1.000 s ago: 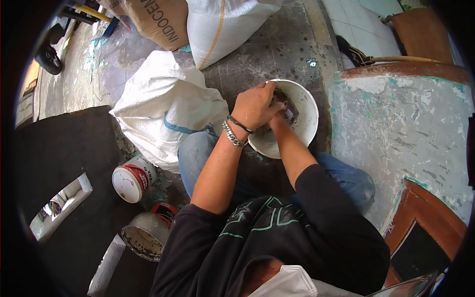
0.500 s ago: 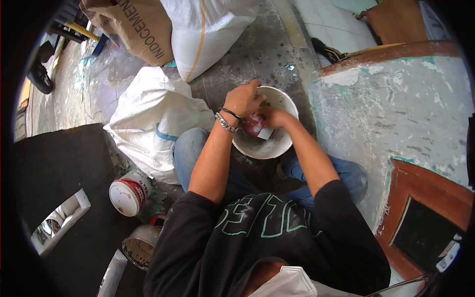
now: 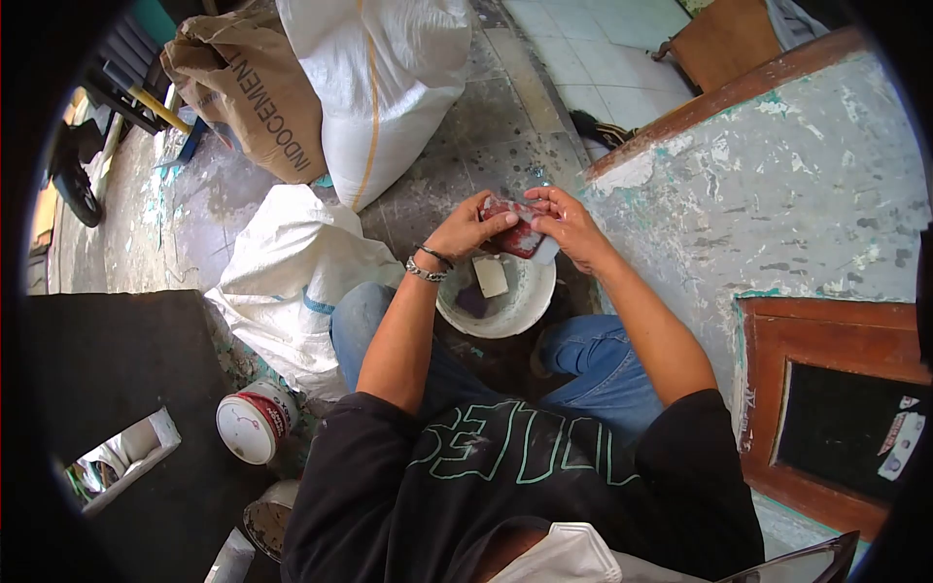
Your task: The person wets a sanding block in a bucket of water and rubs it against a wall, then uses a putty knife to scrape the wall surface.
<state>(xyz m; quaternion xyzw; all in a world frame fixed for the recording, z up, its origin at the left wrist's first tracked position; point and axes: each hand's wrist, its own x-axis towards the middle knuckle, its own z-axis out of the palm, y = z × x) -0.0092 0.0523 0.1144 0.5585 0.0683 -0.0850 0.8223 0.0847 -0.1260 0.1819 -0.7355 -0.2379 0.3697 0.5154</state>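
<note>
1. Over the far side of the white bucket [image 3: 530, 306]: red item [image 3: 517, 236], blotched whitish, white piece [image 3: 546, 252] at its near-right corner.
2. Left hand [image 3: 466, 229], right hand [image 3: 576, 233]: each grip clamped on the red item.

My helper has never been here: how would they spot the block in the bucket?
Find the round white bucket near the jeans-clad knees. Inside lies the pale, straight-edged block. Beside it is a dark purple piece; the red-and-white piece is held up, outside.
</note>
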